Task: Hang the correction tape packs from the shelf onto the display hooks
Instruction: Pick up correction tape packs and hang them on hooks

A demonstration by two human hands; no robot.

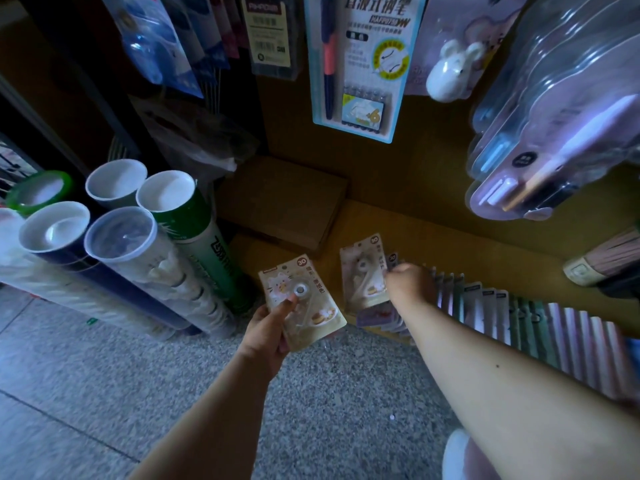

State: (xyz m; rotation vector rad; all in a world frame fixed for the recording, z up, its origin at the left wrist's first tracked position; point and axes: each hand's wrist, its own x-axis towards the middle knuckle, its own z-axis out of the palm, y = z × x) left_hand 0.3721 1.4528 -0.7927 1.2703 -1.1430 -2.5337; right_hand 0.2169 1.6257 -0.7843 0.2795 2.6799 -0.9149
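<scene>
Left hand (273,327): holds 1 beige pack (304,303) over the floor (104,393), thumb curled across its front, fingers behind it.
Right hand (408,285): reaches to the low shelf (433,230), fingers curled on a 2nd pack (362,271) standing at the left end of the row (519,313).
Row: many packs on edge, running right along the shelf front.
Above: pen card (356,64) and blister packs (554,109) hang on the display.
Left: tubes (121,237) lean against the shelf unit.
Behind packs: cardboard box (284,202).
</scene>
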